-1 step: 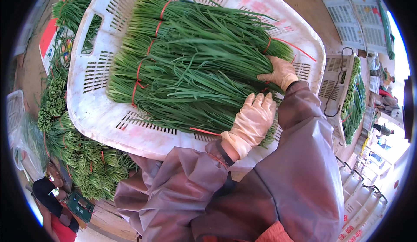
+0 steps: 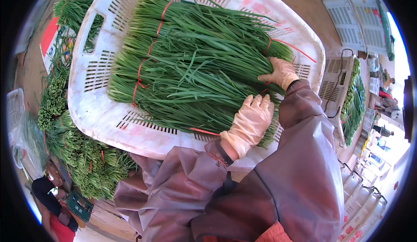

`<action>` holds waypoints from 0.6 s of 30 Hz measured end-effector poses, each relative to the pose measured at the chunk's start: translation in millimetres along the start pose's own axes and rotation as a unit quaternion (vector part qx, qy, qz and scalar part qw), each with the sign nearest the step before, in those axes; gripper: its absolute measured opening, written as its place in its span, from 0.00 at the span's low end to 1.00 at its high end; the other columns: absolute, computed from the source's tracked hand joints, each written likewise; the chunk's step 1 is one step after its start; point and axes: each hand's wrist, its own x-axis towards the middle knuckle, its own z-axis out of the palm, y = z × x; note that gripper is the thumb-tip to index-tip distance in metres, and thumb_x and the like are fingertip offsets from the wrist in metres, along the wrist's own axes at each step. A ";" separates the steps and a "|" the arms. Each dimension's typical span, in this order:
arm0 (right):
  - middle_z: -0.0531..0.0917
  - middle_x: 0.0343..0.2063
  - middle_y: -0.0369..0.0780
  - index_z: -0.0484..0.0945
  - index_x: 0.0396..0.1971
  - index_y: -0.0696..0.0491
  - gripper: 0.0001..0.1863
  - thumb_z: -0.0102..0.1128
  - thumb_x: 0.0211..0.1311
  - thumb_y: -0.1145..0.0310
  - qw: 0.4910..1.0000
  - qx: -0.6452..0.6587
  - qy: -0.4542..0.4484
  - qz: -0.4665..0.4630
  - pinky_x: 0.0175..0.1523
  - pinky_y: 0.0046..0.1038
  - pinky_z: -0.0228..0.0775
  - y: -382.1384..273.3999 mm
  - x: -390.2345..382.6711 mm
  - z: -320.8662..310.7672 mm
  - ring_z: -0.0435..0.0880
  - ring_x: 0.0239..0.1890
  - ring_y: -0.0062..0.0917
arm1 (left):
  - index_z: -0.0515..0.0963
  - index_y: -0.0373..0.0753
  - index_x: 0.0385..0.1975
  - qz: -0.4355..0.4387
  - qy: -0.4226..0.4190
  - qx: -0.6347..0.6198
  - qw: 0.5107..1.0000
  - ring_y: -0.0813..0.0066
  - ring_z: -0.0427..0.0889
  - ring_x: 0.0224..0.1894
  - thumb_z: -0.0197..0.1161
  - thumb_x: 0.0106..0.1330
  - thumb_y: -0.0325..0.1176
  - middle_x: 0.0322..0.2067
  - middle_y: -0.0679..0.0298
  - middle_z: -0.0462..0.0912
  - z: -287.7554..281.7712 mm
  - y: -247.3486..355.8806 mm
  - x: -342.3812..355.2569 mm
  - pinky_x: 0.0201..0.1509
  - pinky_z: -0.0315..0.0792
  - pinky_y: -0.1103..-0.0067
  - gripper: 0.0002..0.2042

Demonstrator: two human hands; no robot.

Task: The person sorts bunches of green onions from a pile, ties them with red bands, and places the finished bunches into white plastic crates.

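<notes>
Both hands wear thin pale gloves and rest on the chives [image 2: 191, 68] that fill a white crate [image 2: 93, 111]. The left hand [image 2: 251, 122] lies flat on the near end of the bundles, its fingers [image 2: 260, 103] together and stretched out over the leaves, pressing rather than gripping. The right hand [image 2: 281, 73] sits just beyond it, fingers curled down onto the leaf ends of a bundle; whether they close around it cannot be told. The chives lie in several bundles side by side, each bound with red bands [image 2: 140, 76], their cut ends pointing away from the fingers toward the crate's far left wall. A loose red band [image 2: 204, 131] shows just left of the left hand's fingers. Mauve sleeves [image 2: 278, 185] cover both forearms. Left of the crate, well away from the fingers, more green bundles [image 2: 82, 159] lie heaped. To the right of the right hand stand other crates [image 2: 352, 11].
</notes>
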 end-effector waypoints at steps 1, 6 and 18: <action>0.81 0.35 0.52 0.76 0.46 0.55 0.39 0.74 0.34 0.47 0.997 -0.035 -0.064 0.002 0.49 0.38 0.70 2.4 0.1 -1.6 0.80 0.42 0.43 | 0.71 0.35 0.50 -0.003 -0.017 -0.004 1.000 0.61 0.73 0.55 0.49 0.61 0.33 0.54 0.54 0.73 2.1 -1.3 -3.1 0.59 0.64 0.68 0.18; 0.82 0.35 0.51 0.78 0.44 0.57 0.41 0.74 0.30 0.42 0.998 0.005 -0.035 -0.059 0.48 0.37 0.71 16.1 -23.2 18.7 0.81 0.41 0.43 | 0.65 0.38 0.58 -0.057 -0.082 -0.009 0.995 0.57 0.63 0.64 0.47 0.62 0.34 0.63 0.53 0.63 30.3 -14.7 -25.6 0.66 0.55 0.62 0.23; 0.70 0.54 0.42 0.48 0.66 0.54 0.59 0.71 0.36 0.44 0.979 -0.067 0.192 0.011 0.64 0.45 0.49 -31.7 -45.5 59.1 0.65 0.59 0.38 | 0.60 0.53 0.64 -0.126 -0.107 -0.021 0.986 0.68 0.58 0.67 0.69 0.47 0.44 0.63 0.67 0.63 15.8 -103.8 -22.0 0.71 0.41 0.60 0.40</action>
